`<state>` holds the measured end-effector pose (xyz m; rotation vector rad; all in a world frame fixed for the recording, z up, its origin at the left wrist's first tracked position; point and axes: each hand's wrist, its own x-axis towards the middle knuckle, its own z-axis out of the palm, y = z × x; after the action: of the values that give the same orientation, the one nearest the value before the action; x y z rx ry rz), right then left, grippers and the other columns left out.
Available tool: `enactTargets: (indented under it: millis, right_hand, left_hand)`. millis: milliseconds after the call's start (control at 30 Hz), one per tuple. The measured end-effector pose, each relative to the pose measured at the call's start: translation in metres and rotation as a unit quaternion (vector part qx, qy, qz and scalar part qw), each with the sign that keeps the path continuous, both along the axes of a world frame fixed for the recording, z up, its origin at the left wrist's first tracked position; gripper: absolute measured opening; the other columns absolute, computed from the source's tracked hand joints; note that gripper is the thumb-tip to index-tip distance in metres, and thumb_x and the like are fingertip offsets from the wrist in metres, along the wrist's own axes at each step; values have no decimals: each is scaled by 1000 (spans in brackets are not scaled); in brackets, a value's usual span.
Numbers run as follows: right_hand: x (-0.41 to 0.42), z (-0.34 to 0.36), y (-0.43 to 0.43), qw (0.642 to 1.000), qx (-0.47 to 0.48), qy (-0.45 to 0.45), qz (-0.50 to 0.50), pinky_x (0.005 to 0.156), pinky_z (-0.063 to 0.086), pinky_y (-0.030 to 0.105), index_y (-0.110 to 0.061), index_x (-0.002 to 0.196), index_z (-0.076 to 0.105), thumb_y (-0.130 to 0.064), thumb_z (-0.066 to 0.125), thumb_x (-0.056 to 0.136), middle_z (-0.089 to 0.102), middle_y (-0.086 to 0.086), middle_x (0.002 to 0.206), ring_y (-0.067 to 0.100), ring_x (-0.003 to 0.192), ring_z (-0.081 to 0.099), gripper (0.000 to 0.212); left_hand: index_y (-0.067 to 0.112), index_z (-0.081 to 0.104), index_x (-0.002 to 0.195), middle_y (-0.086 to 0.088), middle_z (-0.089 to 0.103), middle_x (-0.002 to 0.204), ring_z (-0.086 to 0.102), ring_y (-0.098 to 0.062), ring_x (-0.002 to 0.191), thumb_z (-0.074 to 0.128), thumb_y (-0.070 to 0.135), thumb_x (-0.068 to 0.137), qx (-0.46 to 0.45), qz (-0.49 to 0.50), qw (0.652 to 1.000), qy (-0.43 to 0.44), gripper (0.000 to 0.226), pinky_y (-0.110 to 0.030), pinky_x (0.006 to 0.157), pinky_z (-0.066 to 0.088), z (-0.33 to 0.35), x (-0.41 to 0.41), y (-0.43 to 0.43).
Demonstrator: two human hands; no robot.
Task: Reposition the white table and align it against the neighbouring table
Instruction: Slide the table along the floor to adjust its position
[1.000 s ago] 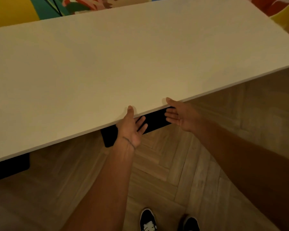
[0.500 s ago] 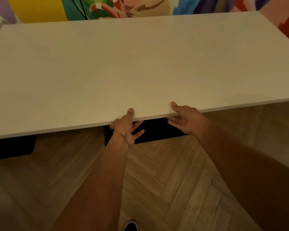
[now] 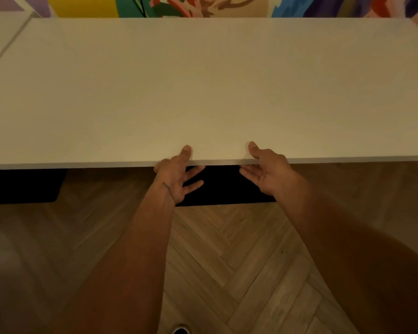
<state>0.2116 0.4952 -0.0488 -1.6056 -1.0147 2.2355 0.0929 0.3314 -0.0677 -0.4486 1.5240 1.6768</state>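
Observation:
The white table fills the upper half of the view, its near edge running level across the frame. My left hand and my right hand hold that near edge close together near its middle, thumbs on top and fingers spread underneath. The neighbouring table, also white, shows at the top left corner. A thin seam separates it from the white table's left end, and the two tops lie at about the same height.
A colourful painted wall runs right behind the table's far edge. Black base parts sit under the table on the herringbone wood floor. The tip of my shoe shows at the bottom.
The table's near edge has swung from slanted to level in the view. The neighbouring table has come into sight at the left. Both hands stay on the edge, thumbs further onto the top.

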Motion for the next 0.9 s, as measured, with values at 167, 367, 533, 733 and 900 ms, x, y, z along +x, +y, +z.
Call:
enactTargets:
  millis: [167,367,533,733,900]
  right_hand:
    - [0,-5,1,1000,9,-3,-3,66,64,38,-6,127,58,-29,80,85,67,11,118,23,93,72,52]
    - [0,-5,2,1000,8,-4,-4,68,64,38,-6,122,59,-28,80,85,66,11,116,23,91,72,48]
    - [2,-1,2,1000,11,-4,12,67,64,39,-4,123,58,-27,80,86,67,11,114,24,91,73,49]
    - [5,5,-2,1000,23,3,19,65,64,39,-4,125,56,-26,80,85,67,13,109,25,92,73,52]
    - [4,2,1,1000,20,7,11,67,64,38,-2,124,58,-24,81,84,68,14,107,26,90,72,51]
  left_hand:
    - [16,46,144,-3,71,124,79,-15,83,81,40,87,-2,16,1000,5,72,-40,62,62,-3,1,2]
    - [15,45,144,-4,70,124,77,-19,92,79,38,89,-1,26,1000,0,69,-39,59,62,-5,1,6]
    - [15,47,143,-4,71,121,76,-20,94,78,37,90,-1,16,1000,-1,66,-38,58,63,1,3,6]
    - [16,45,144,-5,71,121,77,-20,93,80,38,89,1,12,1000,7,68,-38,58,62,5,4,3]
    - [16,44,144,-5,70,123,76,-21,94,79,37,89,5,18,1000,7,68,-38,58,62,2,2,4]
